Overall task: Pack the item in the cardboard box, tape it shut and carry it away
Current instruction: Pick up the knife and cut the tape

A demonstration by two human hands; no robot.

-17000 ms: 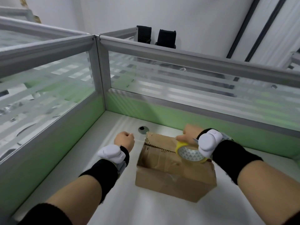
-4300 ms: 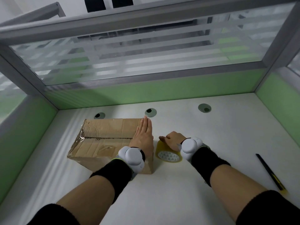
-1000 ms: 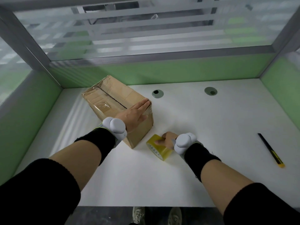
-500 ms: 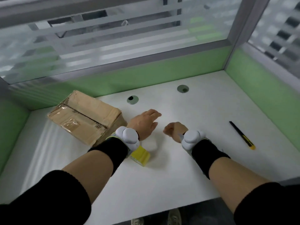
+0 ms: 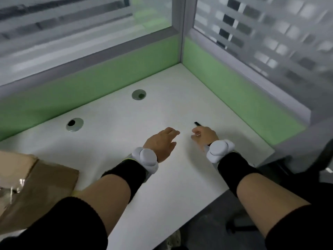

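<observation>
The taped cardboard box (image 5: 34,188) lies at the lower left edge of the view on the white desk (image 5: 126,116). A thin yellow sliver of the tape roll (image 5: 76,192) shows between the box and my left forearm. My left hand (image 5: 162,144) is over the middle of the desk, fingers spread, holding nothing. My right hand (image 5: 205,136) is curled over a utility knife (image 5: 197,123). Only the knife's black tip sticks out past my fingers, and I cannot make out whether they grip it.
Two round cable grommets (image 5: 74,124) (image 5: 138,94) sit near the back of the desk. Green and frosted-glass partitions (image 5: 225,83) wall the desk at the back and right. The desk's front edge runs diagonally, with dark floor and a chair (image 5: 306,170) beyond it.
The view has swung right, so the box slid to the lower left. My left hand left the box area. My right hand moved right onto the knife.
</observation>
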